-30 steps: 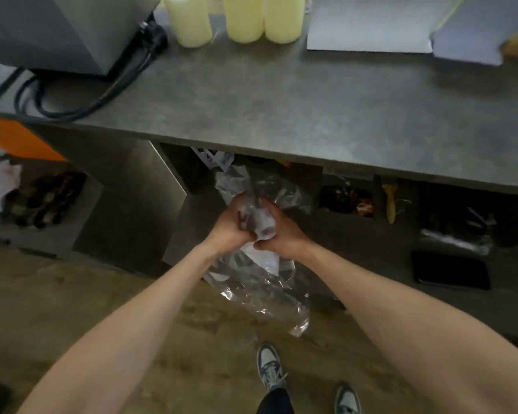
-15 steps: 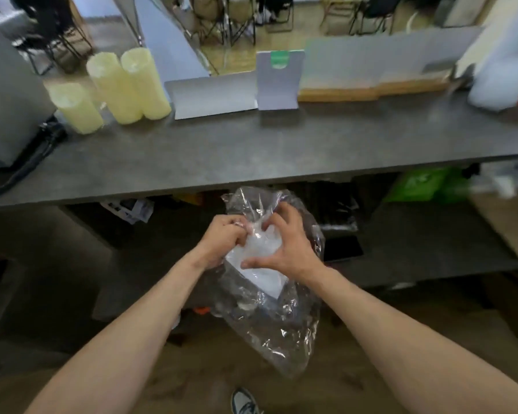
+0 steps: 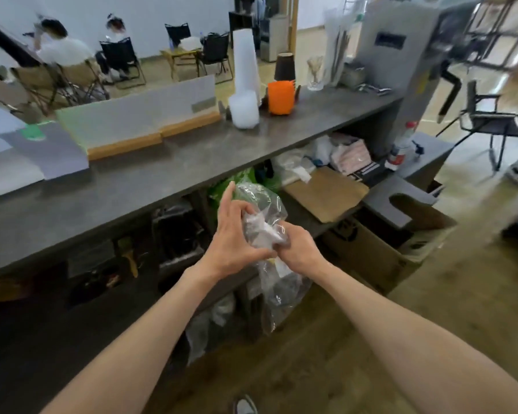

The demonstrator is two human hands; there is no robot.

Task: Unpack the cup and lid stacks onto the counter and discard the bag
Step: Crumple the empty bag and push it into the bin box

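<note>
Bench (image 3: 150,186): the long grey top runs across in front of you, from lower left up to the right, with open shelving beneath it.
Grey machine (image 3: 401,55): it stands tall at the bench's far right end.
Cardboard box (image 3: 380,255): open, on the floor to your right, just below the bench's lower shelf.
Cup stack (image 3: 245,64): a tall white translucent column stands upright on the bench, well away from your hands.
Lid stack (image 3: 243,110): a shorter white stack sits on the bench at the foot of the cup stack; whether the two touch is unclear.
Orange container (image 3: 280,97): just to the right of the white stacks, on the bench.
Plastic bag (image 3: 274,264): clear and crumpled, you hold it in front of the bench edge, above the floor; its loose tail hangs down below your hands.
Left hand (image 3: 232,243): your grip bunches the bag's upper part, thumb and lower fingers pressed into it, forefinger pointing up free.
Right hand (image 3: 298,249): your grip is clenched on the bag from the right, close against your left hand.
</note>
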